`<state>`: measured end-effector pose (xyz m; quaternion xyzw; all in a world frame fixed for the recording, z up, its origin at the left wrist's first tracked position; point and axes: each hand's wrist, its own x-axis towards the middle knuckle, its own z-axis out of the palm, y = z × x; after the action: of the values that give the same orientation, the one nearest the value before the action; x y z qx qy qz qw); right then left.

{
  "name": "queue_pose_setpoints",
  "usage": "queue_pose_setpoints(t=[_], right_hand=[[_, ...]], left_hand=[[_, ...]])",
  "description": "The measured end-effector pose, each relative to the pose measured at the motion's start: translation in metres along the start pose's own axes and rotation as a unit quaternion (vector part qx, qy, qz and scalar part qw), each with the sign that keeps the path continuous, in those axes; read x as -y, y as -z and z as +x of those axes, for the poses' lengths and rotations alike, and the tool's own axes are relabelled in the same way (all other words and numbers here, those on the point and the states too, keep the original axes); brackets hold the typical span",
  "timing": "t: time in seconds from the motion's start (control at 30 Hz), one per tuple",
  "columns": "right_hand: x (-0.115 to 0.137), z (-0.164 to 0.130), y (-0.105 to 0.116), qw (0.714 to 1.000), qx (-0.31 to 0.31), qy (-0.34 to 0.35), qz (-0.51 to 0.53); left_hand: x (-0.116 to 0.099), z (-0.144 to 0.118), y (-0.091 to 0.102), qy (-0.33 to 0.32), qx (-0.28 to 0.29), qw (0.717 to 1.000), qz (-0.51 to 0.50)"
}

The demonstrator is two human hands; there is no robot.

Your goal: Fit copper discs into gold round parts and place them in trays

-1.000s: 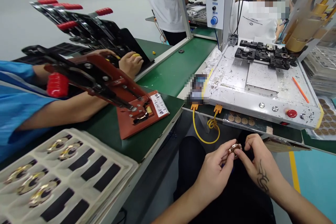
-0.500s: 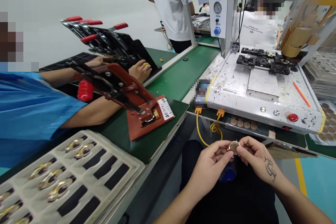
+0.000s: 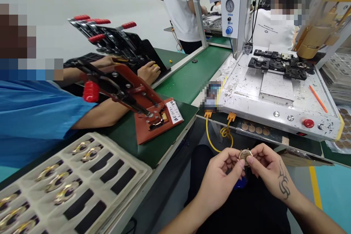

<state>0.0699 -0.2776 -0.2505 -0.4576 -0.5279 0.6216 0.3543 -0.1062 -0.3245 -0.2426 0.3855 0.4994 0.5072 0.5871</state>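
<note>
Above my lap, both hands pinch a round gold-rimmed watch case [image 3: 245,154] with a tan disc showing inside its ring. My left hand [image 3: 223,170] grips its left side, thumb pressed on the front face. On the opposite side, my right hand [image 3: 265,164] holds it with thumb and index finger, the other fingers curled behind. The case is tilted toward me, and its back is hidden by the fingers. A plastic tray [image 3: 146,170] at the lower left carries several similar gold pieces [image 3: 65,192] in its pockets, beside bare black-lined slots.
A white press machine [image 3: 282,108] with black fixtures [image 3: 278,64] stands ahead on the right, an orange stick [image 3: 318,98] on its bed. A red toggle clamp [image 3: 149,117] stands on the green bench, where a co-worker in blue [image 3: 44,113] reaches across. Yellow cables [image 3: 210,137] hang below the machine.
The view has shifted slightly. Both my hands keep their pinch on the watch case, which has turned a little between the fingers.
</note>
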Motion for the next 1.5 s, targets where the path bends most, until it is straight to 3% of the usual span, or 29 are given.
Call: queue_pose_setpoints(t=[0.23,0.33,0.47,0.57,0.63,0.7,0.77,0.8,0.87,0.9,0.93,1.0,1.07,1.13,1.23,1.3,1.37,1.43,1.5], right_hand=[[0.003,0.005,0.009,0.996,0.066,0.000,-0.057],[0.007,0.008,0.016,0.985,0.095,0.075,-0.120],[0.010,0.015,0.020,0.917,0.172,0.246,-0.264],[0.007,0.024,0.018,0.872,0.189,0.331,-0.306],[0.004,0.032,0.016,0.854,0.184,0.375,-0.310],[0.003,0.043,0.013,0.844,0.162,0.405,-0.313],[0.006,0.053,0.010,0.836,0.139,0.427,-0.315],[0.010,0.058,0.007,0.833,0.133,0.435,-0.315],[0.018,0.067,-0.001,0.830,0.133,0.444,-0.310],[0.022,0.070,-0.006,0.832,0.132,0.444,-0.304],[0.025,0.072,-0.011,0.838,0.130,0.440,-0.295],[0.029,0.077,-0.019,0.852,0.121,0.428,-0.276],[0.029,0.084,-0.026,0.860,0.123,0.417,-0.269],[0.029,0.092,-0.033,0.858,0.134,0.411,-0.276],[0.037,0.111,-0.053,0.853,0.157,0.408,-0.285],[0.043,0.125,-0.073,0.852,0.168,0.405,-0.285],[0.044,0.139,-0.094,0.852,0.183,0.400,-0.285],[0.038,0.151,-0.107,0.854,0.192,0.393,-0.282],[0.027,0.159,-0.114,0.864,0.195,0.376,-0.274]], left_hand=[[-0.004,-0.001,0.003,0.009,-0.006,1.000,0.011],[-0.008,-0.001,0.007,0.009,-0.005,1.000,0.011],[-0.005,-0.004,0.007,-0.001,-0.023,0.999,0.033],[-0.005,-0.009,0.011,-0.022,-0.033,0.996,0.084],[-0.018,-0.010,0.025,-0.048,-0.009,0.988,0.147],[-0.048,-0.011,0.052,-0.102,-0.041,0.970,0.217],[-0.091,-0.012,0.089,-0.201,-0.183,0.921,0.280],[-0.114,-0.012,0.109,-0.272,-0.262,0.870,0.317],[-0.153,-0.008,0.148,-0.410,-0.375,0.739,0.381],[-0.167,-0.005,0.164,-0.452,-0.359,0.699,0.423],[-0.177,0.000,0.176,-0.462,-0.304,0.689,0.469],[-0.187,0.010,0.192,-0.454,-0.225,0.689,0.518],[-0.191,0.021,0.198,-0.439,-0.198,0.697,0.531],[-0.201,0.032,0.200,-0.436,-0.222,0.700,0.520],[-0.238,0.052,0.209,-0.427,-0.297,0.712,0.473],[-0.267,0.062,0.223,-0.405,-0.334,0.725,0.446],[-0.281,0.062,0.242,-0.373,-0.362,0.736,0.434],[-0.270,0.048,0.262,-0.333,-0.385,0.741,0.437],[-0.234,0.026,0.280,-0.279,-0.388,0.754,0.451]])
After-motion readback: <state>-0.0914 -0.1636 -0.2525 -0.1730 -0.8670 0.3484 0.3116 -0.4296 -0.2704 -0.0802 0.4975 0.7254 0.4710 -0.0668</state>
